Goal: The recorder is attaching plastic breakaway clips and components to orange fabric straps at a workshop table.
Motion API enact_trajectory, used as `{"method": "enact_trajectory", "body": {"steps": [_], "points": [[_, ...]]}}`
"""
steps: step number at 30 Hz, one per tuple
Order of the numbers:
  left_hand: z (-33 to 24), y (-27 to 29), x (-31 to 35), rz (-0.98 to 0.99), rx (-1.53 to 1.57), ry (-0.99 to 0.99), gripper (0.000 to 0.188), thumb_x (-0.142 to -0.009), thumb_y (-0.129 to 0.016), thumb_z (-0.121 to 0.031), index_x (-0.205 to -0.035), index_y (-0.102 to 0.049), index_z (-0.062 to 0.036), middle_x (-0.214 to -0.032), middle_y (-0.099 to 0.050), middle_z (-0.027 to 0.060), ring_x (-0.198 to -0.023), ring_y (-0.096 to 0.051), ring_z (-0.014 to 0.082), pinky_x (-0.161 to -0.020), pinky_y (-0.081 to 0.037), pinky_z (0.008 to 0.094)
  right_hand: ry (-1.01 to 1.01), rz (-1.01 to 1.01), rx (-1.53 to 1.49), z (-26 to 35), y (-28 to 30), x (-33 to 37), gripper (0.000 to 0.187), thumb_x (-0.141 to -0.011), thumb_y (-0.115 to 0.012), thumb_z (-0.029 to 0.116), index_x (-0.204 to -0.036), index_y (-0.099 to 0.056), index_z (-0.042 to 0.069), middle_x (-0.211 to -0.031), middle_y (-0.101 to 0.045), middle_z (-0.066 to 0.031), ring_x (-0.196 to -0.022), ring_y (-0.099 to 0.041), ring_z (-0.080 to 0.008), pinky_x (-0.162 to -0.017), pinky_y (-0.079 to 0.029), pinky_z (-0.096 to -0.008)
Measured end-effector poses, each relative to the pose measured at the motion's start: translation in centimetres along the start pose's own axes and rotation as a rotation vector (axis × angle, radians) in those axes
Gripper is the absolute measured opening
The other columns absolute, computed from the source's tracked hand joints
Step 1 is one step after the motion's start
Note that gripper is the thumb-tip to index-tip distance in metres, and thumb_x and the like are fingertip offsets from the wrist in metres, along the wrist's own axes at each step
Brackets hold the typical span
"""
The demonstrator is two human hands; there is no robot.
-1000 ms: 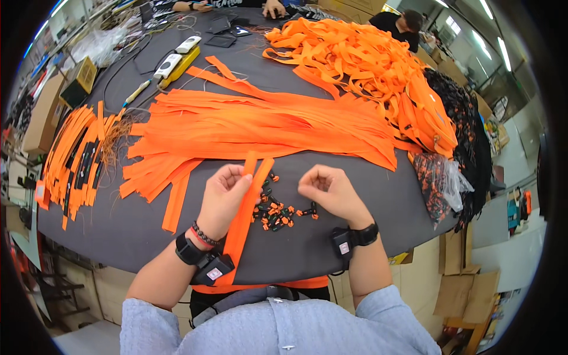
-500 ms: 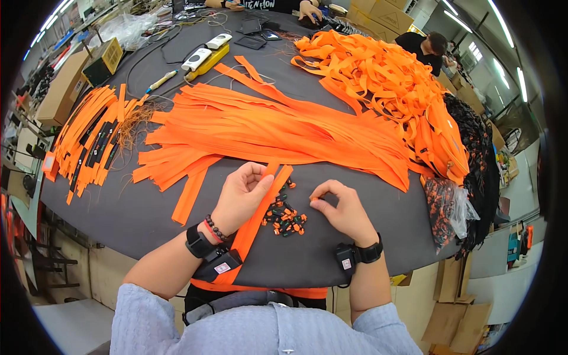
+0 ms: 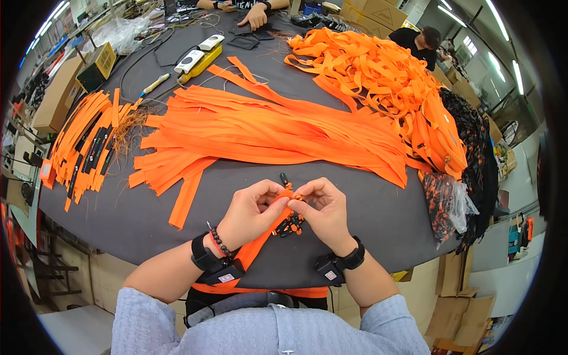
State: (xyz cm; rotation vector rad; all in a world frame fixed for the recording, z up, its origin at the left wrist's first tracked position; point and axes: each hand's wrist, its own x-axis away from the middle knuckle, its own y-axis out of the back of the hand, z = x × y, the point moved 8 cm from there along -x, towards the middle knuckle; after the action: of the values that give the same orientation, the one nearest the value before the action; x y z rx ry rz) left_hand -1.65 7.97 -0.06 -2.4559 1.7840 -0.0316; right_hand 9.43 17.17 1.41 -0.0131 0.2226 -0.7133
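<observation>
My left hand (image 3: 251, 214) pinches the upper end of a long orange zipper tape (image 3: 253, 251), which runs down past my wrist toward my lap. Fingertips meeting it there, my right hand (image 3: 322, 214) is closed on a small orange zipper slider (image 3: 299, 197), mostly covered by thumb and forefinger. Below my fingers lies a small heap of black-and-orange zipper sliders (image 3: 290, 226), partly hidden by the hands. Just beyond, a thick bundle of flat orange zipper tapes (image 3: 266, 133) stretches across the grey table (image 3: 367, 222).
At left are cut orange strips with black pieces (image 3: 89, 148) and loose threads. A tangled orange tape pile (image 3: 367, 71) rises at far right, above a clear bag of small parts (image 3: 439, 207). Behind stand a power strip (image 3: 198, 62) and a yellow-fronted box (image 3: 97, 65). Another person's hand (image 3: 255, 16) is across the table.
My right hand has moved left, bringing the small slider to the tape's end. My left hand has come slightly nearer and right with the tape. The other person's hand across the table has shifted left.
</observation>
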Motion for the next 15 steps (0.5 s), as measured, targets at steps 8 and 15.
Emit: {"method": "enact_trajectory", "body": {"steps": [8, 15], "points": [[-1.8, 0.2, 0.3, -0.071, -0.169, -0.175, 0.014, -0.087, -0.065, -0.004, -0.101, -0.068, -0.0001, -0.087, -0.065, 0.0056, -0.072, -0.062, 0.0061, -0.062, -0.051, 0.0193, 0.074, -0.012, 0.094, 0.4, 0.2, 0.0, 0.024, -0.074, -0.08, 0.004, -0.091, -0.063, 0.004, -0.088, -0.062, -0.0012, -0.079, -0.053, -0.0076, -0.073, -0.044, -0.0223], [-2.4, 0.2, 0.4, -0.059, -0.233, -0.221, 0.015, -0.086, -0.064, 0.0, -0.1, -0.069, -0.0012, -0.087, -0.063, 0.0049, -0.075, -0.062, 0.0067, -0.062, -0.053, 0.0188, 0.127, -0.014, 0.144, 0.9, 0.3, -0.1, 0.023, -0.073, -0.081, 0.005, -0.088, -0.064, 0.004, -0.085, -0.062, -0.0004, -0.077, -0.052, -0.0075, -0.071, -0.044, -0.0225]]}}
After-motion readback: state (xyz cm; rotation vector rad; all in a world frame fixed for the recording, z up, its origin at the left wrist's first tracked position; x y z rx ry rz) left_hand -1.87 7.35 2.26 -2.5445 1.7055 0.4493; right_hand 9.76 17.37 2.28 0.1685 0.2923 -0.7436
